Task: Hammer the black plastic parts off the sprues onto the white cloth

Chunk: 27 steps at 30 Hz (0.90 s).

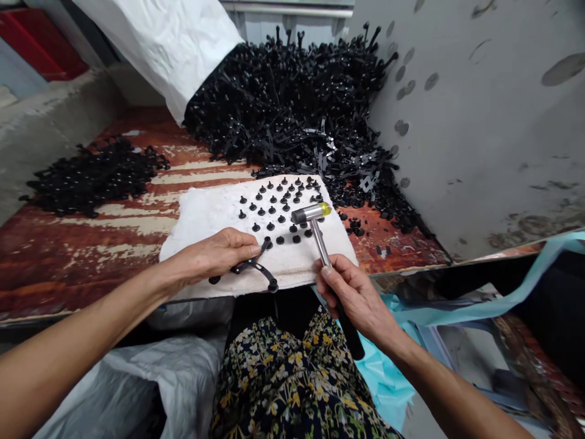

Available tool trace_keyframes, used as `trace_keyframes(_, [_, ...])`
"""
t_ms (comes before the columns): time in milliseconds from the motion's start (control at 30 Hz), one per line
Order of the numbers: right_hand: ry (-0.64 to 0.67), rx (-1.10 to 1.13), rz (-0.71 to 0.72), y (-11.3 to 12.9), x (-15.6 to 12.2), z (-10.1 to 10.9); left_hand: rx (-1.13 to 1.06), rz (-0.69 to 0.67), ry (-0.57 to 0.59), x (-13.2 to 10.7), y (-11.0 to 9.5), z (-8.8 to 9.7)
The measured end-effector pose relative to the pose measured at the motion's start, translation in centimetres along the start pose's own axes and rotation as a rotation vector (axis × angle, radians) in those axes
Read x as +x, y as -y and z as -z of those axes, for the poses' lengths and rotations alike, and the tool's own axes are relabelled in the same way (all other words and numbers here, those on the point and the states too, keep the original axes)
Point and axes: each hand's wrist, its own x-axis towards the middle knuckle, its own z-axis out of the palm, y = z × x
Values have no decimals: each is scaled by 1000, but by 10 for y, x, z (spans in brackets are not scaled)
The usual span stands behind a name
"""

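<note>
My left hand pinches a black curved plastic part with several arms and round ends, over the front of a white padded cloth. In my right hand is a hammer with a metal head, one dark face and one yellow face, and a black grip. Its head is raised over the right side of the cloth. Rows of small black pegs with round bases stand on the cloth, beyond my left hand. One round base shows partly below the left hand.
A big heap of black parts spills from a white sack at the back. A smaller black pile lies left on the worn red board. A grey panel borders the right. Turquoise plastic hangs below the edge.
</note>
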Motion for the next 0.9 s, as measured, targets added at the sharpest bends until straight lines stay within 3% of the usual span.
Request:
trace_keyframes(100, [0, -276, 92, 5, -6, 6, -15, 35, 46, 3, 0, 5])
trace_keyframes(233, [66, -684, 399, 13, -6, 13, -52, 44, 73, 10, 3, 13])
trace_keyframes(367, [79, -826, 607, 20, -2, 12, -52, 7, 85, 12, 6, 17])
trace_keyframes(600, [74, -901, 611, 21, -3, 11, -46, -16, 101, 11, 6, 15])
trace_keyframes(733, [5, -883, 674, 22, -2, 10, -74, -9, 137, 16, 4, 18])
trace_keyframes(900, [37, -1061, 637, 24, 0, 11, -131, -2, 151, 17, 4, 20])
